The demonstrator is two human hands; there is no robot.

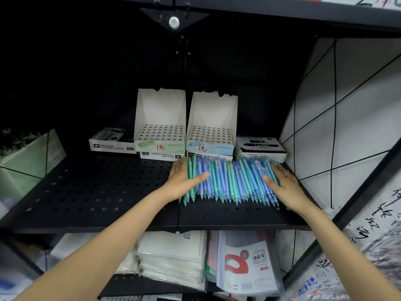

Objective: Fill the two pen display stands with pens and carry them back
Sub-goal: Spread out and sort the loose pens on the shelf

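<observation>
- Black perforated shelf (pixel 91 192), wide, bearing everything below.
- Pile of green and blue pens (pixel 230 181) lying side by side on the shelf's right half, tips toward the camera.
- Two white pen display stands (pixel 160 118) and (pixel 213 120), upright just behind the pile, hole grids bare, perched on flat marker boxes (pixel 112 142).
- Left hand (pixel 184 177) flat against the pile's left edge; right hand (pixel 284 181) against its right edge, fingers spread, bracketing the pens, gripping none.

You see 2 pen display stands (pixel 160 135) (pixel 211 137) | 4 marker boxes (pixel 111 141) (pixel 260 146) (pixel 160 155) (pixel 208 156) | 2 hands (pixel 184 178) (pixel 284 181) | pens (pixel 230 179): too many to count
</observation>
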